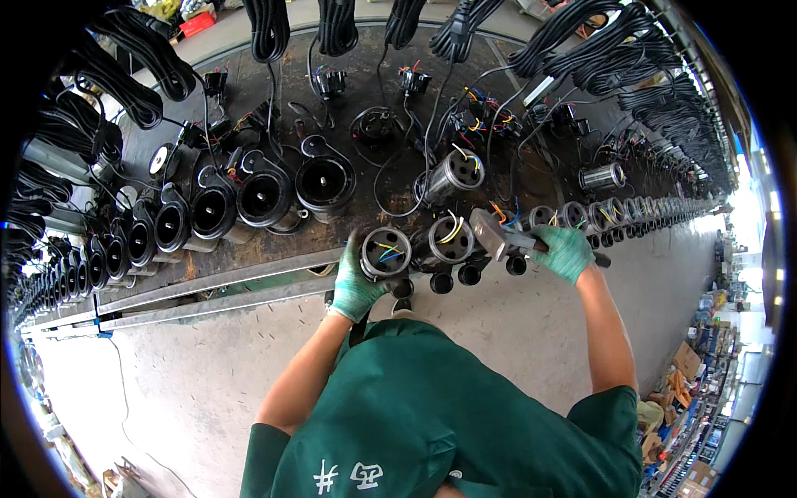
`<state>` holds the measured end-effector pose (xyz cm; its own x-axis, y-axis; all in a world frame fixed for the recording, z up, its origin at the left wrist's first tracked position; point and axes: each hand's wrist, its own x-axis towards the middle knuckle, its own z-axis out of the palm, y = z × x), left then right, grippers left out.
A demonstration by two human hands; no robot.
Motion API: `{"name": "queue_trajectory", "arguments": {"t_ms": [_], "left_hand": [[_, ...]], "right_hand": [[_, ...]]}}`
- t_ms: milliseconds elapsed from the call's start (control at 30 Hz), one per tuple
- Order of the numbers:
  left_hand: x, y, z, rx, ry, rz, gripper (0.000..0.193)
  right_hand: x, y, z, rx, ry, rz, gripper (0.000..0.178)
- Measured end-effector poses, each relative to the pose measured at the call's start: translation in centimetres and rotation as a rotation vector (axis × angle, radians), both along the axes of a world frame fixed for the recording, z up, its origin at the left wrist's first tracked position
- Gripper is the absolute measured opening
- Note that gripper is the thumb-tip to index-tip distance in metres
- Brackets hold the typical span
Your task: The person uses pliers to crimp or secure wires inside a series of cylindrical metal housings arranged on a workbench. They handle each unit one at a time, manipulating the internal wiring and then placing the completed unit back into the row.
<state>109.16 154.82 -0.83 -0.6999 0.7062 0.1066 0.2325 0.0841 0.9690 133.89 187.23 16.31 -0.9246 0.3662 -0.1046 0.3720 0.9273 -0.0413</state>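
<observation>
My left hand (pixel 359 284), in a pale green glove, is wrapped round the side of a round metal pump housing (pixel 387 251) at the bench's near edge. Yellow and blue wires come out of the holes in its top. In my right hand (pixel 565 252), gloved alike, is the handle of a hammer (pixel 491 235). The hammer's blocky metal head is over the row of housings, just right of a second housing (pixel 451 240) with white and yellow wires. Farther back, another metal housing (pixel 462 170) leans at a tilt.
Black housings with round openings (pixel 325 181) line the bench's left side. More metal-topped housings (pixel 614 212) run off to the right. Coiled black cables (pixel 338 29) hang along the far side. Small wired parts (pixel 477 116) lie on the dark bench top (pixel 241 87). A metal rail (pixel 224 278) borders the near left edge.
</observation>
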Motion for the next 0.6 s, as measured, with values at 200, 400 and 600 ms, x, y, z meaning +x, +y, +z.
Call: {"name": "queue_trajectory", "arguments": {"t_ms": [200,400,600], "left_hand": [[-0.8,2.1,-2.8,0.106,-0.171,-0.071,0.107],[-4.5,5.7,-2.4,0.354,-0.559,-0.11,0.092],[-8.8,9.3,-3.2,0.081,-0.624,-0.03,0.069]], "right_hand": [[-2.7,1.0,-3.1,0.044,-0.122,0.245,0.049],[-3.6,-2.5,-3.3,-0.113,0.179,0.151,0.049],[-9.5,-13.0,-2.4,-0.138,0.272,0.339,0.029]]}}
